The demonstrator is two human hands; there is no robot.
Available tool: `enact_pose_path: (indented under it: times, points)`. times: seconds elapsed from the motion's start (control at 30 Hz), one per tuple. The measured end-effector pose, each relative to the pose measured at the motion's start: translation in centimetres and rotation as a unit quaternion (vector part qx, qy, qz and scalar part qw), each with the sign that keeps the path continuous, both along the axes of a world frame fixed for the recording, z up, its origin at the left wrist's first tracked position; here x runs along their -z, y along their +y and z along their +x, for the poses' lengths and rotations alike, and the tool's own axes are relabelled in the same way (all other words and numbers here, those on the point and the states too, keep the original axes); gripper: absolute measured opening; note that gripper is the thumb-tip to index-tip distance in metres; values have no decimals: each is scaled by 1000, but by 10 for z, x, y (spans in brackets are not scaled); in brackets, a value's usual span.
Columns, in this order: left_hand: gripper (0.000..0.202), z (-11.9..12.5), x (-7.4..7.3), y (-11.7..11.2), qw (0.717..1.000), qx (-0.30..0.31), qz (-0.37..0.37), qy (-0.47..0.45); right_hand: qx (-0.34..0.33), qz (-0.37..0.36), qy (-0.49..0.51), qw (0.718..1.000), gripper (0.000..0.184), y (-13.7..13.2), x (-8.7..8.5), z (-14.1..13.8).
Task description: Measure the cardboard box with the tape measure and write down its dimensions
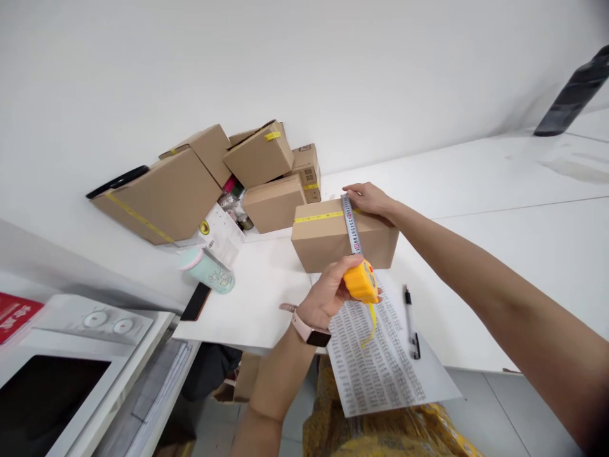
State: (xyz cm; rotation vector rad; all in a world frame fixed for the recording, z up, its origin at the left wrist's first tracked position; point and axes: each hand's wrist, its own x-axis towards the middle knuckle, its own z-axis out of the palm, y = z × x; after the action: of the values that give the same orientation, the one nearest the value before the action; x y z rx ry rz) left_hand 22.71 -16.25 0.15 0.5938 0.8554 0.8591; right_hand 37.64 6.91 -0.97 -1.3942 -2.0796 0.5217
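Observation:
My left hand [326,298], with a pink-banded watch on its wrist, is wrapped round a yellow tape measure [362,282] at the near side of a cardboard box [323,244]. From the case, the metal blade [352,228] stretches across the box top to its far edge. There my right hand [370,198] keeps the blade's end against the box, its fingertips partly hidden. Yellow tape runs along the box top. Below the case hangs a yellow strap [370,327], over a printed sheet [380,368] that overhangs the table's front edge. A pen [411,320] lies on the sheet.
More cardboard boxes [162,197] are stacked along the wall at the left. A mint-green bottle [209,270] stands near the white table's [266,304] left end. A microwave [61,355] is at lower left. At far right stands a dark bottle [573,95].

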Motion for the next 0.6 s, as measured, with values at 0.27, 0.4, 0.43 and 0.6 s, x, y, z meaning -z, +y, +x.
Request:
enact_pose_path:
  times: [0.27, 0.4, 0.43, 0.6]
  points:
    - [42, 2, 8, -10, 1000, -15, 7, -8, 53, -49, 11, 997, 29, 8, 4, -8]
    - [50, 1, 14, -9, 999, -13, 31, -2, 63, -59, 28, 996, 25, 8, 4, -9]
    - [51, 1, 14, -9, 999, -10, 34, -2, 67, -61, 30, 995, 25, 8, 4, -10]
    - [45, 2, 16, -11, 999, -3, 49, 1, 78, -57, 37, 995, 24, 9, 7, -10]
